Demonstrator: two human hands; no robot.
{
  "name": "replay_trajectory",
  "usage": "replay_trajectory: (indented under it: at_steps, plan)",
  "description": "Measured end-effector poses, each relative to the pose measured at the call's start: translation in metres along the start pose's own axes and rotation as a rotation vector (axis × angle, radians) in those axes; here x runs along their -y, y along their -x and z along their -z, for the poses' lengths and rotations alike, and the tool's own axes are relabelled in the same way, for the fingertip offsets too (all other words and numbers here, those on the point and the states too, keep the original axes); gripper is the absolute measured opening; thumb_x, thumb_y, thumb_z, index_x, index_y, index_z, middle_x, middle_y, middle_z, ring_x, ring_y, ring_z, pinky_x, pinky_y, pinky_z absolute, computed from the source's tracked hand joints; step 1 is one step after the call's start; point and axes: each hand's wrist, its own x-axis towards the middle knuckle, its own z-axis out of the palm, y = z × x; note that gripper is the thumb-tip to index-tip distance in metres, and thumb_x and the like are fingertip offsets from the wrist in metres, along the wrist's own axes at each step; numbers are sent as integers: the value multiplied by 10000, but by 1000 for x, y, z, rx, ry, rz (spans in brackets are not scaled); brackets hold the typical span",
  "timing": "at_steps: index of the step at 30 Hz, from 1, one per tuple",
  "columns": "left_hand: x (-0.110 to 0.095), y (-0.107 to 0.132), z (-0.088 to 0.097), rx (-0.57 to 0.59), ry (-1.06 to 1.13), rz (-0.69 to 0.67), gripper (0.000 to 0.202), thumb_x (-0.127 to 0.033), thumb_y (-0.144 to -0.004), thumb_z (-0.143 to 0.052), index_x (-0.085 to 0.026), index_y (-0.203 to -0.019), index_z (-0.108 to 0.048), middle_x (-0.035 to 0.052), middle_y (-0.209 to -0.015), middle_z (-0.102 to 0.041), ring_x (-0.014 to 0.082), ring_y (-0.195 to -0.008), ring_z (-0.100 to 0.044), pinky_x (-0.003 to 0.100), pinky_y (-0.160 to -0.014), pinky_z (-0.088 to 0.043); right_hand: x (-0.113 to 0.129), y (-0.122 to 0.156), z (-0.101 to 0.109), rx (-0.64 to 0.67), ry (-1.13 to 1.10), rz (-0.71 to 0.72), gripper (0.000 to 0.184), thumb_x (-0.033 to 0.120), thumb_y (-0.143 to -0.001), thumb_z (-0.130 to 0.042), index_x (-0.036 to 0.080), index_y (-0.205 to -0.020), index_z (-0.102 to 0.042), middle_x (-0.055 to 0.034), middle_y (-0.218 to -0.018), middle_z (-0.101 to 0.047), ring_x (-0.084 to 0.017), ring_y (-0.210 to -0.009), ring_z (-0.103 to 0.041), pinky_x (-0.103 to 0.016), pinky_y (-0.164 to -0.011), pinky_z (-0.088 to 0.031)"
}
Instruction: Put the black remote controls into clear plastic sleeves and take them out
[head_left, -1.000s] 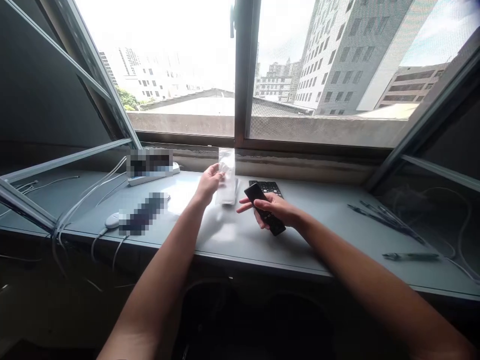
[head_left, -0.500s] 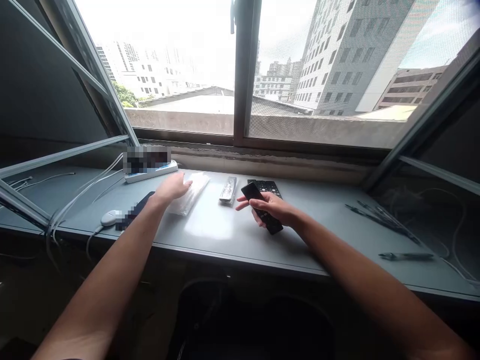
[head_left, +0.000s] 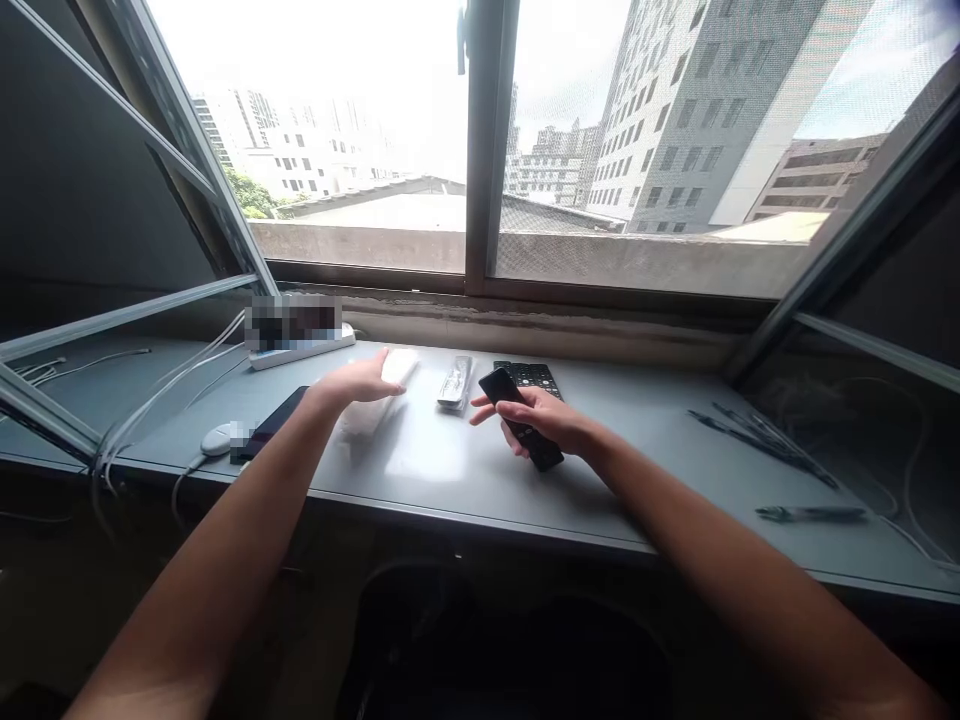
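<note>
My right hand grips a slim black remote control just above the grey sill. My left hand hovers with fingers stretched out over a clear plastic bag lying flat on the sill; it holds nothing. A silver-grey remote lies between my two hands. A wider black remote with rows of buttons rests behind my right hand.
A white power strip with cables sits at the back left. A dark phone and a white mouse lie near the left front edge. Black cable ties and a pen lie on the right. The window frame stands behind.
My left hand held the clear bag upright a second ago, laid it flat on the sill to the left, and now hovers open above it. The right hand barely moved.
</note>
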Motion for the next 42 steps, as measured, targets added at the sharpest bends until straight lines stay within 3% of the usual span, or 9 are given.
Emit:
replay_trajectory:
  at_steps: [6,10,15,20,22,25,31,35,42]
  plan:
    - [-14,1,8,11,-18,52,1276,-688,-810,-788,-151,-1782,-161,246,-1688,-475,462,-1527,-507,480,-1158,-485,0,0,0,8,3,-9,600,579,-957,-801,190,-1410,-740,-177,-1346,-781,-114,-570,-662,-274,-548,-587]
    - [-17,-11,10,30,-77,36,1326,-578,-707,-916,-181,-1767,-226,248,-1643,-535,444,-1426,-609,446,-1083,-550,0,0,0,6,9,-8,606,579,-959,-797,184,-1414,-733,-183,-1355,-776,-118,-576,-666,-271,-534,-580]
    - [-10,-14,7,5,-85,24,1157,-627,-681,-918,-242,-1676,-468,221,-1594,-596,473,-1299,-676,494,-950,-612,-1,0,1,8,20,2,582,559,-970,-791,191,-1417,-729,-174,-1339,-781,-115,-575,-662,-273,-539,-582]
    - [-18,-22,4,-44,-91,-11,1099,-793,-826,-699,-204,-1711,-419,215,-1745,-400,471,-1506,-520,536,-1176,-484,-1,0,0,15,18,1,567,554,-982,-782,195,-1417,-725,-167,-1324,-786,-113,-575,-663,-271,-540,-578]
    - [-21,-33,2,-103,-73,-110,1055,-808,-910,-562,-188,-1739,-357,179,-1821,-231,425,-1642,-335,511,-1287,-359,-1,0,0,13,18,3,561,550,-987,-779,192,-1416,-724,-164,-1313,-789,-111,-575,-662,-264,-527,-571]
    - [-22,-51,-5,-155,-46,-301,976,-790,-996,-392,-171,-1748,-328,128,-1837,-195,339,-1713,-147,478,-1366,-182,0,0,-1,10,14,0,564,550,-992,-774,183,-1416,-722,-168,-1308,-786,-111,-571,-658,-256,-500,-560]
    - [-21,-63,-43,-185,-24,-323,933,-720,-1060,-272,-80,-1739,-305,179,-1817,-249,325,-1705,-187,449,-1368,-162,-1,0,-1,13,10,-4,587,549,-988,-780,169,-1429,-709,-178,-1316,-778,-107,-572,-656,-246,-489,-557]
    - [-19,-61,-66,-199,-48,-292,866,-742,-1065,-211,-206,-1729,-358,142,-1826,-247,360,-1698,-192,599,-1348,-154,-1,-1,-1,17,12,-12,624,568,-971,-792,164,-1438,-700,-183,-1298,-787,-112,-565,-655,-250,-492,-561]
    - [-21,-57,-70,-188,0,-246,925,-785,-1044,-166,-226,-1778,-228,122,-1845,-165,343,-1719,-113,614,-1357,-83,-1,0,-2,18,17,-14,594,556,-973,-793,177,-1423,-714,-164,-1275,-798,-110,-566,-654,-257,-513,-566]
